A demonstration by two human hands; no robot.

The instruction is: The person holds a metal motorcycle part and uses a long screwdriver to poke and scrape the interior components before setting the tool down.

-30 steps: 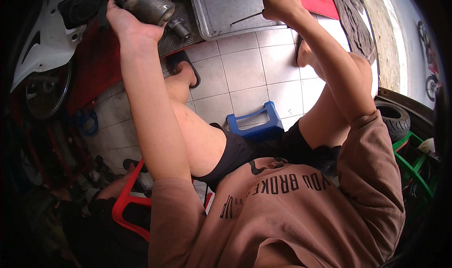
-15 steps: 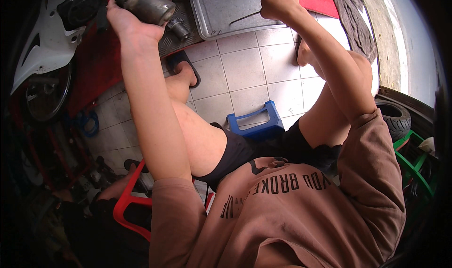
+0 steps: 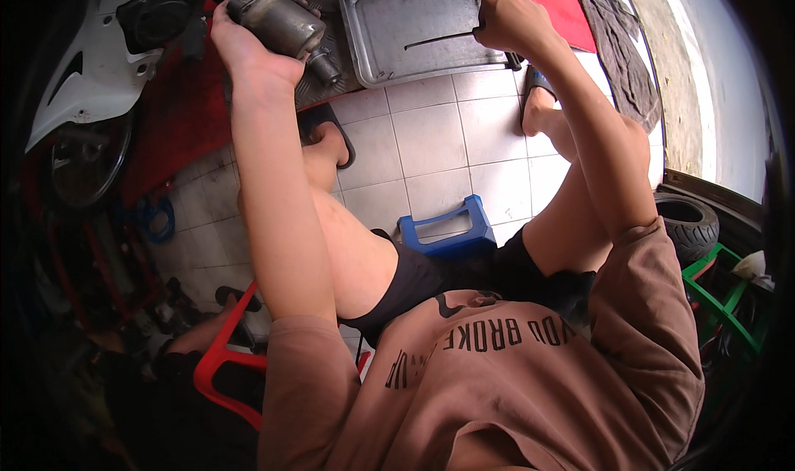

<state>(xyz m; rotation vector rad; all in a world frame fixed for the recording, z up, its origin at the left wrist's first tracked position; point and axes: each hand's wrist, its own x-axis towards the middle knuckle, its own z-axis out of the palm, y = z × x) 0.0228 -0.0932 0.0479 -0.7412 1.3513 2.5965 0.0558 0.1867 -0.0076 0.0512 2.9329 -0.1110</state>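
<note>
From here I see the left hand gripping the gray metal part, which slants toward near right. Across the tray, the right hand grips a thin rod pointing left.

Blue plastic stool on white tile floor. Right side: tyre just beside green rack, dark rag along red mat. Left: white fairing, wheel below, blue coil near it. Red chair lower left.
</note>
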